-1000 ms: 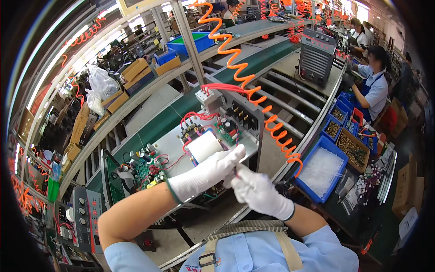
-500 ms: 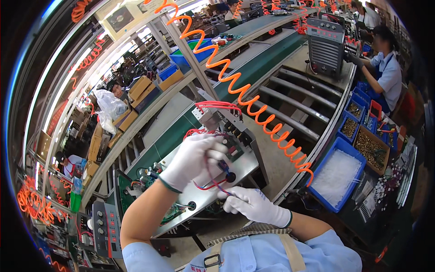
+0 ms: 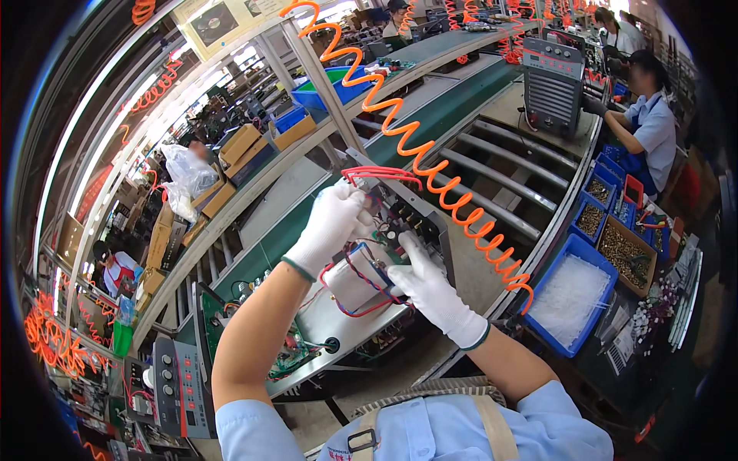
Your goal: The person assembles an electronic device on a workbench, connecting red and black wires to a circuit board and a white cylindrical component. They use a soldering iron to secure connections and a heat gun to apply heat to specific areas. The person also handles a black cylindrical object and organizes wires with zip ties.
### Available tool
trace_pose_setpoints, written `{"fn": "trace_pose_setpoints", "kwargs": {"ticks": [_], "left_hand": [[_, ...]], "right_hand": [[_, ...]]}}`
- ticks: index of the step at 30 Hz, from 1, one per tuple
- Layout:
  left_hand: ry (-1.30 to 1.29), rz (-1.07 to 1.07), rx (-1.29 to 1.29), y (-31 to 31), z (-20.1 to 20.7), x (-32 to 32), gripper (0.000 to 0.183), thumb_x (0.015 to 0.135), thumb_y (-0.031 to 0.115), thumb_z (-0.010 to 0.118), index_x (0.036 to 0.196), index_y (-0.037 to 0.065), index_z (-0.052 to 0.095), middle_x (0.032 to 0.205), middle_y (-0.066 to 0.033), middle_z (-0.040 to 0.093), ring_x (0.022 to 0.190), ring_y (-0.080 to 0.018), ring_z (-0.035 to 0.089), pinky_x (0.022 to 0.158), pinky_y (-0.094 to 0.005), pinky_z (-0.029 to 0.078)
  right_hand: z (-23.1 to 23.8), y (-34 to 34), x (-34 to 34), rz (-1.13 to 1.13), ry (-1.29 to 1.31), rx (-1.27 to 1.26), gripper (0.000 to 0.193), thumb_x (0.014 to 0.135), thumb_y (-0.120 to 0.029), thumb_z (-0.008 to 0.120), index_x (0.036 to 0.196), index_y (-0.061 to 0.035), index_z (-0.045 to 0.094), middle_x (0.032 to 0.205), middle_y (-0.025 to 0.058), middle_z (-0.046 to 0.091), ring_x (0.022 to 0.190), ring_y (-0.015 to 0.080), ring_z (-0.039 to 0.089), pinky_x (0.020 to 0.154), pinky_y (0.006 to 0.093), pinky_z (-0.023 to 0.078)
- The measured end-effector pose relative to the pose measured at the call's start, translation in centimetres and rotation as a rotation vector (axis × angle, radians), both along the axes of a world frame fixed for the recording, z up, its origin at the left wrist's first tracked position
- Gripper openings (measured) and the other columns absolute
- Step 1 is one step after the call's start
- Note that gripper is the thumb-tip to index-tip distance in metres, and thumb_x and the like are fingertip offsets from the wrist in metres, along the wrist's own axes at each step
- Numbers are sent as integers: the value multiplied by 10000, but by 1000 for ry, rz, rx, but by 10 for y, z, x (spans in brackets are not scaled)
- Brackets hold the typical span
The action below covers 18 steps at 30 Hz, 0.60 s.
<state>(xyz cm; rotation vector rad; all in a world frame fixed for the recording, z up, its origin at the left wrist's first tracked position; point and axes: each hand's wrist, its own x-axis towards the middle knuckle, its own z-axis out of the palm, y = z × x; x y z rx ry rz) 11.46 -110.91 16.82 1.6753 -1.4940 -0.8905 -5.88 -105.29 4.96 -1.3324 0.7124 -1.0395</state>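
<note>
In front of me stands an open machine chassis [image 3: 314,319] with a bare metal panel and circuit boards. My left hand [image 3: 329,227], white-gloved, is at its far part, fingers curled in among the wiring beneath several thick red cables [image 3: 382,175]. What the fingertips pinch is hidden. My right hand [image 3: 432,286], also gloved, reaches in from the right with thumb and forefinger apart, beside a small circuit board. Between the hands, a twisted red and blue wire [image 3: 360,311] loops over the metal panel. A wire passes through a black grommet [image 3: 332,343] near the panel's front edge.
An orange coiled hose [image 3: 450,196] hangs across the space beyond my right hand. To the right are a blue bin of clear plastic pieces [image 3: 570,296] and a box of brass fittings [image 3: 626,253]. A roller conveyor [image 3: 500,180] runs ahead; a co-worker [image 3: 649,127] handles another machine.
My left hand has moved farther into the chassis, to the wiring by the red cables. The right hand has let go of the twisted wire and moved forward; the wire now lies looped over the panel.
</note>
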Motion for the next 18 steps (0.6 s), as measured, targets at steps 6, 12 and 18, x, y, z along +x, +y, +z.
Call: {"fn": "trace_pose_setpoints", "kwargs": {"ticks": [6, 12, 18], "left_hand": [[-214, -4, -95, 39, 33, 2, 177, 978, 127, 512, 1005, 0, 632, 671, -53, 624, 456, -129, 542, 431, -260, 418], [-1060, -361, -151, 109, 31, -1, 69, 841, 84, 570, 894, 46, 550, 756, -183, 658, 679, -383, 675, 591, -459, 505], [-1300, -186, -549, 33, 39, 41, 74, 926, 127, 568, 915, 60, 541, 772, -158, 654, 742, -353, 671, 606, -446, 507]], "right_hand": [[-2, -2, -6, -4, -50, -5, 630, 973, -161, 581, 1491, 53, 294, 1405, 227, 454, 944, 167, 659, 774, 289, 557], [-12, -3, -10, 22, -159, -13, 533, 982, -95, 562, 1465, 16, 366, 1576, 212, 230, 1046, 197, 655, 856, 302, 553], [-15, -6, -5, -179, 381, -580, 616, 976, -133, 578, 1503, 4, 290, 1566, 245, 228, 1146, 244, 625, 887, 320, 550]]}}
